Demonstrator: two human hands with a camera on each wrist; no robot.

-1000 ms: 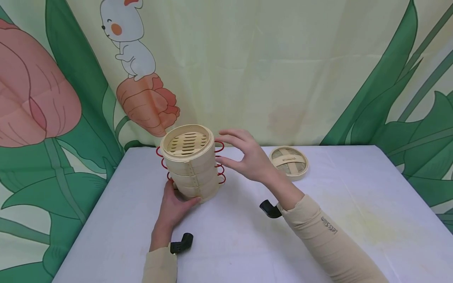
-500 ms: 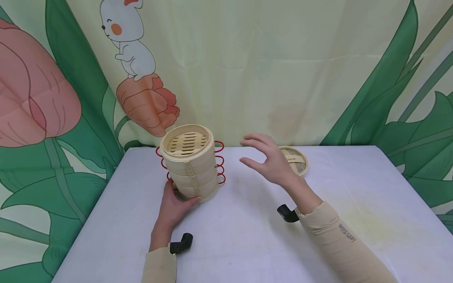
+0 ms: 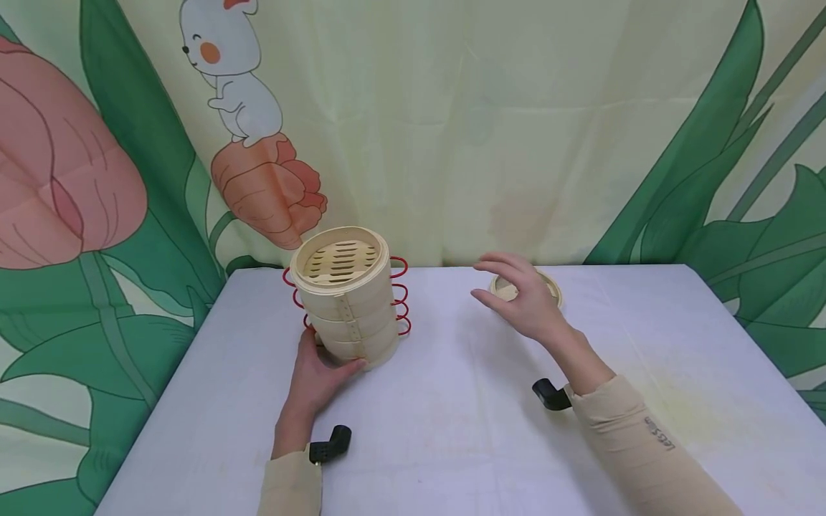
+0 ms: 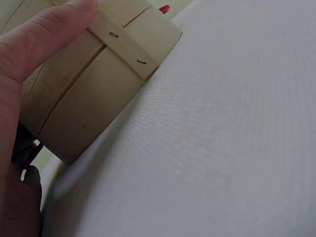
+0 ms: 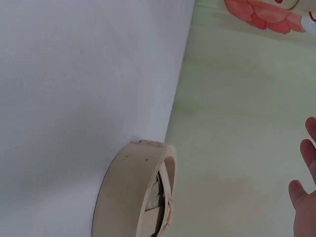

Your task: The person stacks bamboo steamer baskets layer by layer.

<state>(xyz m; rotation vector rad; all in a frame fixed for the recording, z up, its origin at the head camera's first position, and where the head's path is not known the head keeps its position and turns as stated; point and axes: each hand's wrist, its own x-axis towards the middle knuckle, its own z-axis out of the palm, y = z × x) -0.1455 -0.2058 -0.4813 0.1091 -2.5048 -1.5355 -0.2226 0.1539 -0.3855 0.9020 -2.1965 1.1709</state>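
A stack of bamboo steamer baskets (image 3: pixel 348 304), with red loops on both sides and a slatted top tier, stands upright left of centre on the table. My left hand (image 3: pixel 317 376) grips it low down, thumb across the near wall and the other fingers round the left side, mostly hidden. In the left wrist view the thumb (image 4: pixel 47 37) lies on the stapled bamboo wall (image 4: pixel 94 98). Over the bamboo steamer lid (image 3: pixel 502 289) hovers my right hand (image 3: pixel 530 304), fingers apart and holding nothing. The hand partly hides that lid in the head view; the right wrist view shows its rim (image 5: pixel 126 192).
A white cloth covers the table (image 3: pixel 426 430). Right behind its far edge hangs a printed curtain (image 3: pixel 452 143) with a rabbit, a carrot and leaves. A black wrist camera (image 3: pixel 551 394) juts from the right sleeve, another (image 3: pixel 331 444) from the left.
My right hand has moved rightward, from beside the steamer stack to over the lid. The left hand and the stack have stayed in place.
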